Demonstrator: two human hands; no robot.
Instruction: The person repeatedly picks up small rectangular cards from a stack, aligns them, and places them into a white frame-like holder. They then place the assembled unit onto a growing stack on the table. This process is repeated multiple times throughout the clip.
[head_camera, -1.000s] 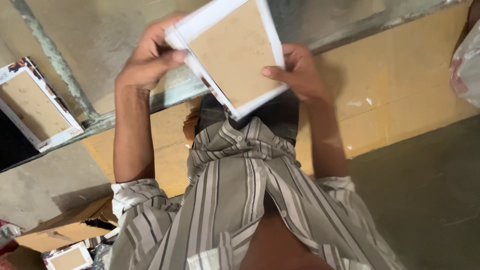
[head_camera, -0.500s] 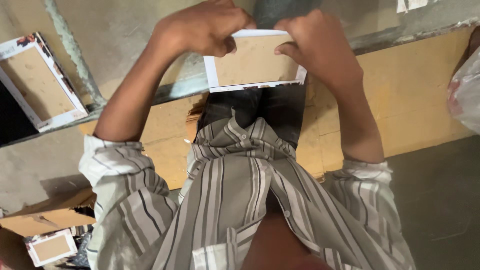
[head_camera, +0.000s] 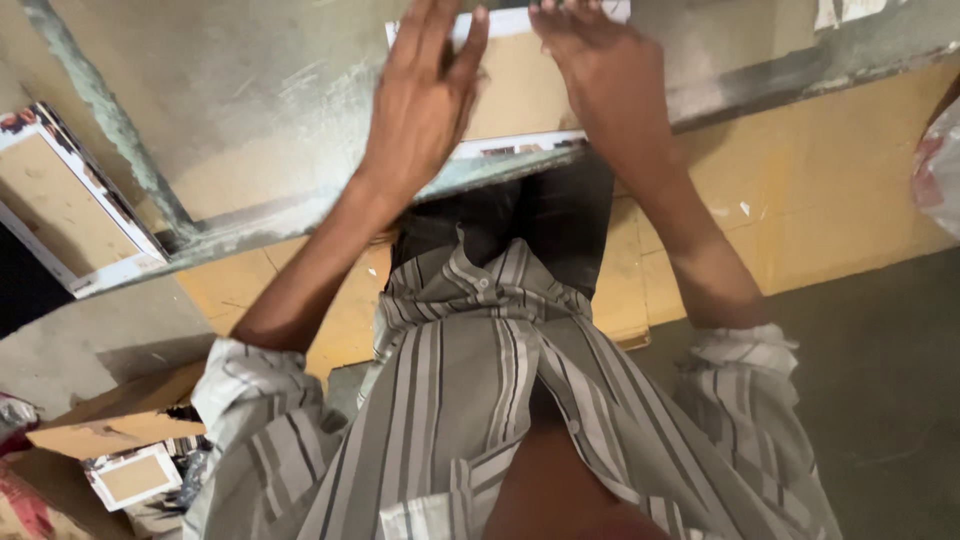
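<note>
A flat white-edged frame with a brown board back (head_camera: 525, 95) lies face down on the grey worktop (head_camera: 250, 130) at the top centre. My left hand (head_camera: 425, 95) rests flat on its left part with fingers spread. My right hand (head_camera: 600, 70) presses on its right part, fingers reaching past the top of the picture. Both forearms stretch forward over my striped shirt. The far edge of the frame is cut off by the picture's top.
Another frame with a brown back (head_camera: 65, 205) lies on the worktop at the far left. An open cardboard box (head_camera: 110, 425) and a small frame (head_camera: 130, 478) sit on the floor at the lower left. Yellow boards (head_camera: 800, 190) stand under the worktop. A plastic bag (head_camera: 940, 165) is at right.
I have lowered the frame from a tilted hold in the air onto the worktop and pushed it away from me. My hands now press flat on it instead of gripping its edges.
</note>
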